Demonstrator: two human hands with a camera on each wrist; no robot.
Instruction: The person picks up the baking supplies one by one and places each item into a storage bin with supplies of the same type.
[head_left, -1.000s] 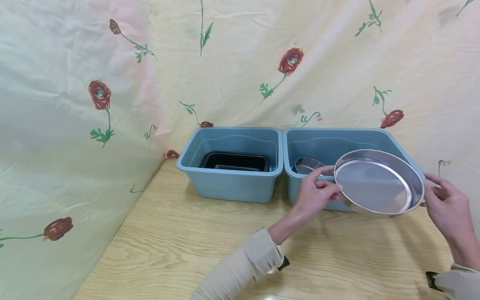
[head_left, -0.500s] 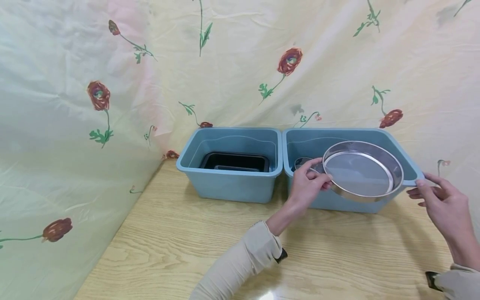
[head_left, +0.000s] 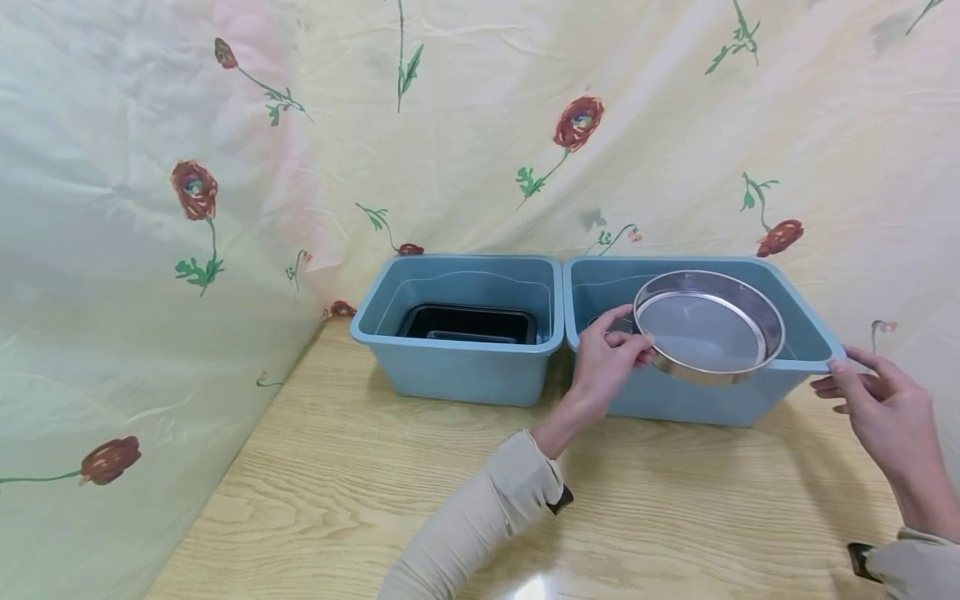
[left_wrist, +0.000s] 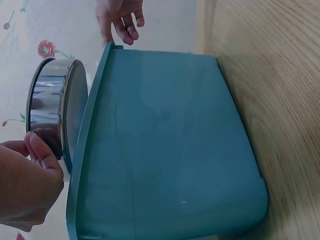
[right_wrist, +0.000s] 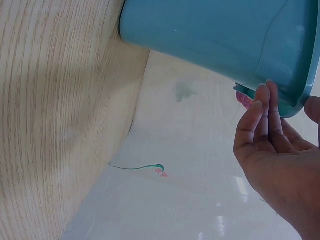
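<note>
In the head view my left hand (head_left: 606, 358) pinches the near left rim of a round metal sieve (head_left: 701, 333). The sieve has a shiny wall and a fine grey mesh, and it is held tilted over the front edge of the right blue bin (head_left: 667, 392). The left wrist view shows the sieve (left_wrist: 47, 100) side-on beside the bin's rim. My right hand (head_left: 888, 404) grips the bin's front right corner, thumb on the rim. Its fingers lie against the outer wall in the right wrist view. My left hand and the sieve mostly hide a smaller metal item inside this bin.
To the left stands a matching blue bin (head_left: 461, 367) with a black rectangular pan (head_left: 472, 323) inside. Both bins stand side by side on a wood-grain table (head_left: 322, 475). A flowered cloth (head_left: 465, 133) hangs behind and at the left.
The sieve has moved left and away from me, carried by my left hand alone now. My right hand has let go of it and taken hold of the bin's corner.
</note>
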